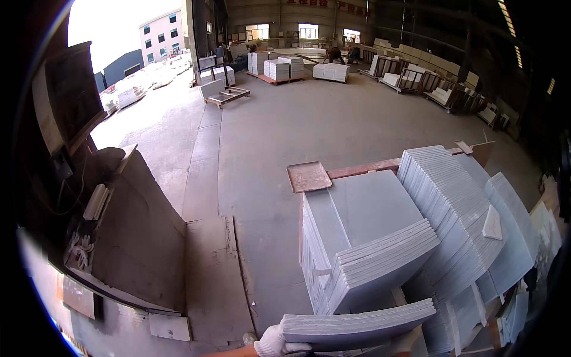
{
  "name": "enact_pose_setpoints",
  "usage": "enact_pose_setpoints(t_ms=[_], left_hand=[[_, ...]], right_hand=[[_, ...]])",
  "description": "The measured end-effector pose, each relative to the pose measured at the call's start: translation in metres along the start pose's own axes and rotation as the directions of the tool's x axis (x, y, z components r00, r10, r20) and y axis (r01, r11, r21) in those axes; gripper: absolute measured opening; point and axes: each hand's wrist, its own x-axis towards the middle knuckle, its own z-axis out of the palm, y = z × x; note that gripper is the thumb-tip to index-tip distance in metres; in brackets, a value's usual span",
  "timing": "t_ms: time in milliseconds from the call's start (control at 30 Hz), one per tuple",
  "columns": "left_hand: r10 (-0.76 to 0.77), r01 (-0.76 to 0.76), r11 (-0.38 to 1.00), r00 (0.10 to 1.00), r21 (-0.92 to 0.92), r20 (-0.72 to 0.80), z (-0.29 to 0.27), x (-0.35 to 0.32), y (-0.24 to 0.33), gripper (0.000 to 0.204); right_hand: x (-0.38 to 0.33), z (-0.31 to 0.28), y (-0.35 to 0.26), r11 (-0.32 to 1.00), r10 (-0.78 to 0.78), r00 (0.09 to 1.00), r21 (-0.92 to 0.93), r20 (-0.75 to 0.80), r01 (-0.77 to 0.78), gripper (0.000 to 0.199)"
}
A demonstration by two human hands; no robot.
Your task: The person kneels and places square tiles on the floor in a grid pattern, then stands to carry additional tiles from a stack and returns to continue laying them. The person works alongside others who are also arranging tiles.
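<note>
At the lower edge, my left hand in a white knitted glove is closed round the left end of a short stack of pale grey stone slabs. Its fingers wrap that end from below. The slabs lie flat against each other, their rough edges turned up. Just beyond them stands a larger block of stacked slabs, with a few slabs leaning on its near side. To the right, a long row of slabs leans tightly packed. My right hand is out of the picture.
A square rusty tray sits at the larger block's far left corner, by a reddish beam. At left stands a brown panelled bench with gloves on it. Pallets of slabs and people are far back.
</note>
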Motion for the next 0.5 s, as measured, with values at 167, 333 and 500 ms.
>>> enact_pose_setpoints(t_ms=[167, 333, 500], left_hand=[[0.071, -0.029, 0.973, 0.981, 0.227, -0.179, -0.052, -0.085, 0.005, 0.049], [0.162, -0.117, 0.987, 0.786, 0.114, -0.596, -0.119, -0.148, -0.004, 0.051], [-0.003, 0.004, 1.000, 0.631, 0.000, -0.776, -0.200, -0.198, -0.008, 0.049]], right_hand=[[-0.079, 0.074, 0.021, 0.992, 0.069, 0.998, -0.104, -0.009, -0.070, 0.051], [-0.154, 0.184, 0.057, 0.931, 0.365, 0.931, -0.013, -0.015, -0.365, 0.040], [-0.207, 0.247, 0.135, 0.747, 0.648, 0.762, -0.190, -0.003, -0.636, 0.043]])
